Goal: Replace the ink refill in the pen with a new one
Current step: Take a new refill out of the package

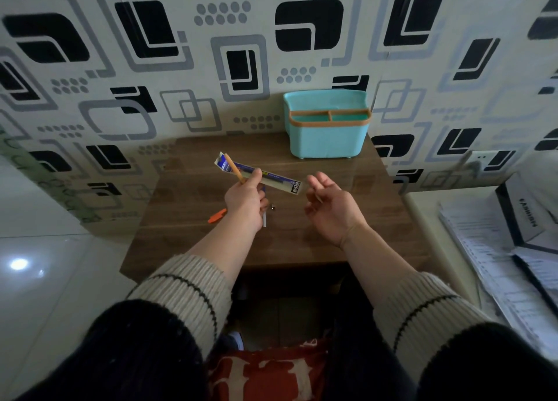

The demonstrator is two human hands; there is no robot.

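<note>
Holding steady over the brown counter (193, 195), the left hand (246, 200) has its fingers (256, 176) pinched around two things at once: a long refill packet (273, 177) and a slim orange pen barrel (234, 166). That packet is raised off the wood, its long axis running from upper left down to lower right, the torn white end pointing toward the patterned wall, the printed label end pointing at the right hand. And the pen barrel crosses it, steeper, its far end angled up and left past the packet's open mouth, its near end buried in the grip. Over on the other side, the right hand (329, 203) hovers palm-up just beside the packet's label end, fingers loosely curled and apart, holding nothing. Down on the counter near the left wrist lies an orange cap (216, 216), pointing left, with a small dark bit (273, 208) and a thin pale stick (264, 219) close by; what those two are, hard to tell. At the back against the wall stands a turquoise organiser (326, 141) with an orange rim.
</note>
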